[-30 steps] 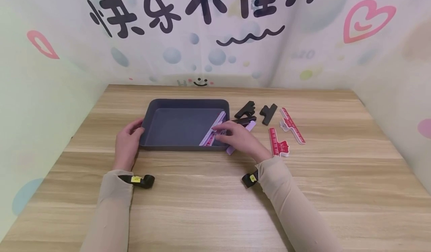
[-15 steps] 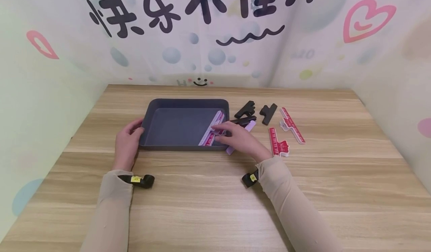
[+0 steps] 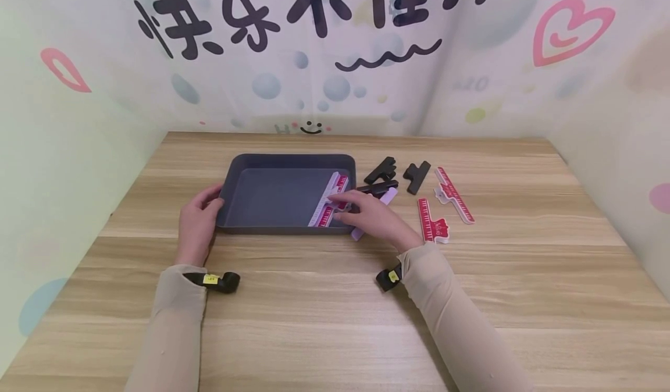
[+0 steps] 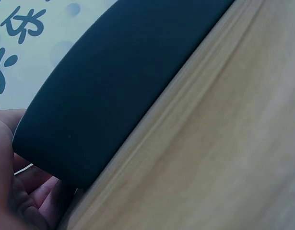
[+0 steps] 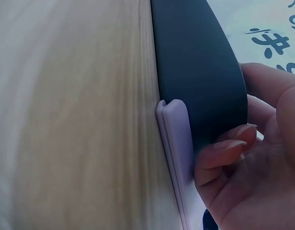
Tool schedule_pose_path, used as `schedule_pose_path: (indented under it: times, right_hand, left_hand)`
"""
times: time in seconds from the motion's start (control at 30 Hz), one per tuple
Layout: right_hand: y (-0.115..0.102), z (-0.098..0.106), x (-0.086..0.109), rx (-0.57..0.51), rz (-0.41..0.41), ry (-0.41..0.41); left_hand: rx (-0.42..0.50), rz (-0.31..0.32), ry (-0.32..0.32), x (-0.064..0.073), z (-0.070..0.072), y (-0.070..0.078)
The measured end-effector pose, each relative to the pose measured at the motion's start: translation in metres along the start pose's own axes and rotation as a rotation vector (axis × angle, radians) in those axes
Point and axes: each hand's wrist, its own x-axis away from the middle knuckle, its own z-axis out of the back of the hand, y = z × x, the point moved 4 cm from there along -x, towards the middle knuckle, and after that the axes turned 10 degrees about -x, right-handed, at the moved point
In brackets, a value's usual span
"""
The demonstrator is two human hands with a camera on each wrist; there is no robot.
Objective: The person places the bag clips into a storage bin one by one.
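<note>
A dark blue-grey rectangular tray [image 3: 272, 200] lies on the table. My left hand [image 3: 196, 223] grips its left side; the left wrist view shows fingers bent around the corner of the tray wall [image 4: 118, 81]. Reaching over the right rim, my right hand [image 3: 374, 214] pinches a purple clip [image 3: 322, 201] with thumb and index finger inside the tray. A red-and-white clip [image 3: 342, 182] lies beside it, partly hidden by the fingers. In the right wrist view, another purple clip [image 5: 178, 129] lies outside, close along the tray wall, with curled fingers [image 5: 219, 155] above it.
Right of the tray lie several black clips, one of them [image 3: 417, 177] set apart. Two red-and-white clips rest farther right, one upright [image 3: 426, 220] and one slanted [image 3: 454, 195]. A printed cloth [image 3: 324, 89] hangs behind the table [image 3: 314, 322].
The purple clip in the tray has shifted left at its far end and turned slightly, showing more of the red clip beside it. My left hand and the tray have stayed put.
</note>
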Motion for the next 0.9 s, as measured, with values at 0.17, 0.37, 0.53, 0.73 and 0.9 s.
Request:
schedule_pose_path:
  times: [0.17, 0.37, 0.53, 0.73, 0.9]
  right_hand:
    - [-0.0014, 0.0003, 0.0008, 0.007, -0.003, -0.01]
    - [-0.0028, -0.0002, 0.0009, 0.011, -0.013, -0.019]
    - [-0.0006, -0.0005, -0.0003, 0.005, -0.012, -0.02]
    - [0.0031, -0.0002, -0.0007, -0.02, -0.025, -0.022]
    - [0.0039, 0.0003, -0.0006, -0.041, -0.028, -0.025]
  left_hand:
    - [0.002, 0.005, -0.004, 0.0003, 0.0, 0.0001]
    - [0.005, 0.01, -0.009, 0.0008, 0.0008, 0.0006]
    - [0.007, 0.013, -0.007, 0.0007, 0.0005, 0.0001]
    - [0.002, 0.008, -0.011, -0.0003, 0.0005, 0.0]
    - [0.005, 0.004, -0.016, -0.0005, 0.0002, -0.0001]
